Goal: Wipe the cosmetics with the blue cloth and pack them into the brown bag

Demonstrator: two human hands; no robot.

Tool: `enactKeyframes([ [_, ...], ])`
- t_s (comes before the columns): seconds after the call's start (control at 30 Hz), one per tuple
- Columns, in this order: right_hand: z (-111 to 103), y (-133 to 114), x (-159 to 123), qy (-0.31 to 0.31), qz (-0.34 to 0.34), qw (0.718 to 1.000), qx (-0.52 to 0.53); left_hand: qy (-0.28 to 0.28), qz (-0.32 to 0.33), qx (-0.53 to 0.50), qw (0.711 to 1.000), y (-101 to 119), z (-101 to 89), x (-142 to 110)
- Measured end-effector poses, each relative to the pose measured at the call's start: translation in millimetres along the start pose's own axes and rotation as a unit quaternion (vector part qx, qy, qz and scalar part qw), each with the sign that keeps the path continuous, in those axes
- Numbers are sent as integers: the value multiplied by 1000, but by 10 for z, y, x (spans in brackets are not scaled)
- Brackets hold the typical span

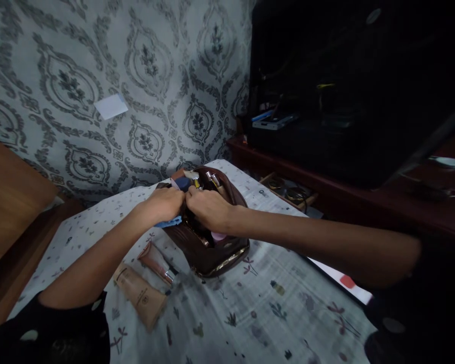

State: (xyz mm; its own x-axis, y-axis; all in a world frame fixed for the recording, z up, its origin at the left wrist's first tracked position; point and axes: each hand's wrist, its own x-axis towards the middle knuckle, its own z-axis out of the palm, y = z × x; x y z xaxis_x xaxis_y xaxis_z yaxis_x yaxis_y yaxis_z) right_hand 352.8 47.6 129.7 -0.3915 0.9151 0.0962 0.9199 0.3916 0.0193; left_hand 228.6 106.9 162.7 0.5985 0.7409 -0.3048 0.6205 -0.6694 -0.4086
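Note:
A dark brown cosmetic bag (220, 260) lies unzipped on the bed, filled with tubes and small bottles. My left hand (169, 203) is closed over its left rim, fingertips turned inward and hidden. Just beneath that hand, a bit of light blue cloth (169, 222) sticks out. Over the bag's opening, my right hand (209, 208) is curled with its knuckles close to the left hand; whatever it grips is out of sight. Behind the hands, a dark blue item (182, 183) and silver-capped tubes (213, 179) show. A pink item (218, 236) peeks out below my right wrist.
Left of the bag, a beige squeeze tube (140, 296) and a rose-coloured tube (157, 263) lie on the printed bedsheet (242, 313). A device with a lit screen (339, 278) rests under my right forearm. An open drawer (288, 191) and dark red furniture (326, 202) stand at right.

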Motion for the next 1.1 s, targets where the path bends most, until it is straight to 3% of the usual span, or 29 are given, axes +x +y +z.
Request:
enactKeyframes([
  [0.2,106,97,23,-10,-24,999,35,-3,-12,20,1000,63,-45,-54],
  [0.43,-49,92,49,-168,-44,984,43,-1,-13,17,1000,72,-47,-45],
  [0.5,-60,95,70,-187,-43,980,47,-1,-13,13,1000,70,-47,-47],
  [0.73,29,153,97,-178,-37,981,63,-14,7,15,1000,56,-81,-51],
  [1.1,-53,166,26,-186,-63,978,64,-14,17,19,1000,52,-59,-3],
])
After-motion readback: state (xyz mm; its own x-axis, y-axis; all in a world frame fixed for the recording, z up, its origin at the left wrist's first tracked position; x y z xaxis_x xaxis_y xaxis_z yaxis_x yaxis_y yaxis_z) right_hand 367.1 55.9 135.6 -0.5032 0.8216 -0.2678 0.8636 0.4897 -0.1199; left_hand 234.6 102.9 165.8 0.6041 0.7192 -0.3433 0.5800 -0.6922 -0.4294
